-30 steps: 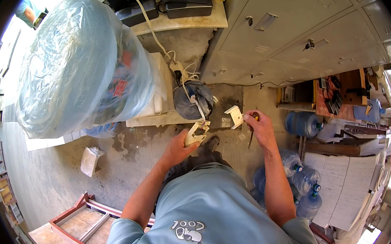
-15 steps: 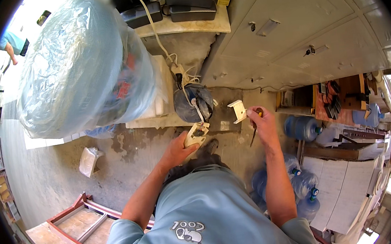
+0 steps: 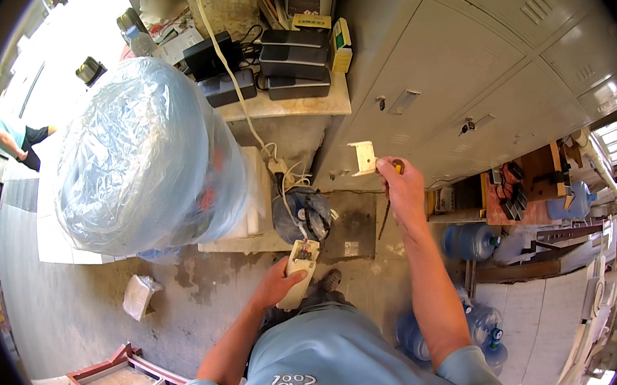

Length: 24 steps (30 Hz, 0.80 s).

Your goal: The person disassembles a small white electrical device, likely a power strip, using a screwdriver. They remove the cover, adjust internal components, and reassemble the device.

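Observation:
My left hand (image 3: 272, 288) is wrapped round an oblong cream plastic housing (image 3: 295, 289), held upright near my waist. Dark parts show in its open upper end, and a pale cord appears to run to it; its exact kind is unclear. Farther out on the right, my right hand (image 3: 406, 192) pinches a cream plastic cover (image 3: 365, 158) with bent-up edges and a small hole. The same hand keeps a screwdriver (image 3: 384, 220) against the palm, its yellow-and-dark end at the top and its thin shaft pointing down. Cover and housing are well apart.
A dark bag-covered bucket (image 3: 302, 215) stands ahead, beside a white power strip (image 3: 277, 166) with cords. A large plastic-wrapped bundle (image 3: 138, 157) fills the left. Grey lockers (image 3: 454, 82) rise ahead right. Water bottles (image 3: 471, 241) lie at right; a person (image 3: 12, 138) is far left.
My right hand has lifted the cover and screwdriver farther away from me. My left hand has come lower and left, turning the housing more upright. The view has tilted up.

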Available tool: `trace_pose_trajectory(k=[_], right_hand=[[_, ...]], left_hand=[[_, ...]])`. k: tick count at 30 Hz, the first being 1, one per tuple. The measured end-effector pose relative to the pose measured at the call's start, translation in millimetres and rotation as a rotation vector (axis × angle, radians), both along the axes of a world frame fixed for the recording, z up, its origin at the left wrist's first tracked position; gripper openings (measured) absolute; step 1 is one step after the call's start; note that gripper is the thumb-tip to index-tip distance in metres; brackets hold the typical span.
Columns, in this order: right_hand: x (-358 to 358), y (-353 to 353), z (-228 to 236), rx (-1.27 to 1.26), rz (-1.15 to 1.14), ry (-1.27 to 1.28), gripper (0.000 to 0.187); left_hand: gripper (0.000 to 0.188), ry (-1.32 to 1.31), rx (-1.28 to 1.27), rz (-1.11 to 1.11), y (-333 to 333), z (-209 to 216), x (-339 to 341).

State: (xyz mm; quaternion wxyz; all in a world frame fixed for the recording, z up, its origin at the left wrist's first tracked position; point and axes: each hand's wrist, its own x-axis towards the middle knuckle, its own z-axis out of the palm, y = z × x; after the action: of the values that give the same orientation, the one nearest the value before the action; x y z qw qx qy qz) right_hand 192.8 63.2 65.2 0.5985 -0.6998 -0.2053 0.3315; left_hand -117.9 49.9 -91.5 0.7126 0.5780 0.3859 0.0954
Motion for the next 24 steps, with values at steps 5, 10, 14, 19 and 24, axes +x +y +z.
trace_pose_trajectory(k=[5, 10, 14, 19, 24], right_hand=[[2.7, 70.6, -8.3, 0.053, -0.112, 0.023, 0.018], [24.1, 128.4, -33.0, -0.001, -0.222, 0.076, 0.016], [35.6, 156.7, -48.8, -0.07, -0.288, 0.143, 0.014], [38.4, 165.6, -48.9, -0.039, -0.292, 0.173, 0.015], [62.0, 139.3, -81.6, 0.079, -0.029, -0.043, 0.021]], left_hand=[[0.035, -0.068, -0.225, 0.127, 8.2, 25.3, 0.6], [0.033, -0.149, -0.439, 0.176, 14.9, 36.2, 3.5], [0.032, -0.2, -0.471, 0.202, 17.6, 36.6, 4.2], [0.032, -0.2, -0.424, 0.227, 18.7, 36.7, 2.5], [0.028, -0.208, -0.492, 0.203, 13.9, 13.7, -2.8]])
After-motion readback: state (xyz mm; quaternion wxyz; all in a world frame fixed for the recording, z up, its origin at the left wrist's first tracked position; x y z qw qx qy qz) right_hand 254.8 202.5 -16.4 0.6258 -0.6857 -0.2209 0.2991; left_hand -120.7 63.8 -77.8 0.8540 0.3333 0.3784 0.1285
